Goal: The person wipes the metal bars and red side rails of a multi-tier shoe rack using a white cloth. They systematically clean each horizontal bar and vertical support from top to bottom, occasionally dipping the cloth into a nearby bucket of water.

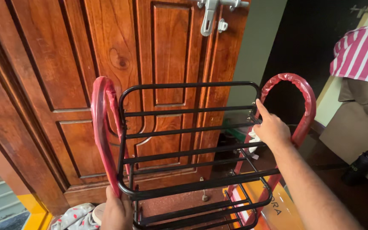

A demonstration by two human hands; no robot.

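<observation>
The rack [184,140] has black bars and red plastic-wrapped side hoops [103,127]. The door [64,64] behind is reddish-brown wood. Far right hangs a pink-and-white striped cloth [360,53].

a flat yellow-orange cardboard package [273,204] lies on the floor at the lower right, behind the rack's bars. it has dark lettering on its face. no signs or screens show.

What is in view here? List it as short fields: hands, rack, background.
left hand: holds the lower part of the rack's left red frame
right hand: rests on the upper right joint, forefinger stretched along a bar
rack: black metal shelves between two red loop frames, right frame
behind: wooden door with metal latch
right side: striped cloth; dark bottle on floor
</observation>
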